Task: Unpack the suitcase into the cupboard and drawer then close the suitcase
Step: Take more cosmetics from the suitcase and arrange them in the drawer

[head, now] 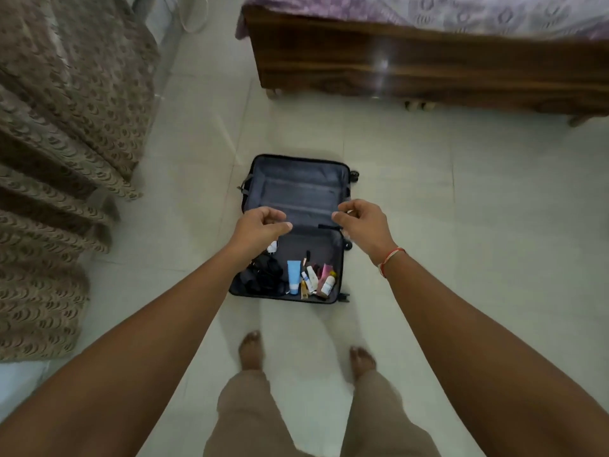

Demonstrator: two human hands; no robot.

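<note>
The black hard-shell suitcase [295,225] lies open flat on the pale tiled floor [461,225], ahead of the person's feet and below both outstretched hands. Its long axis runs away from the person, toward the dark wooden bed frame [428,70]. The far half, grey-lined, shows no contents. The near half holds what is left to unpack.

Contents of the near half, counted:
- One light blue tube [293,276], standing along the long axis near the middle.
- One heap of black fabric or cord [263,277] toward the left edge; the item count cannot be told.
- One cluster of small toiletry bottles and tubes [318,280] toward the near right corner; about six, exact number unclear.
- One small white item [273,248] partly hidden under the left hand.

The left hand [260,225] hovers over the left edge at the hinge line, fingers loosely curled, holding nothing. The right hand [362,222] hovers over the right edge, likewise curled and empty. Both are about equally near; the left is nearer the fabric, the right nearer the toiletries.

One brown patterned curtain [59,143] hangs at left.
</note>
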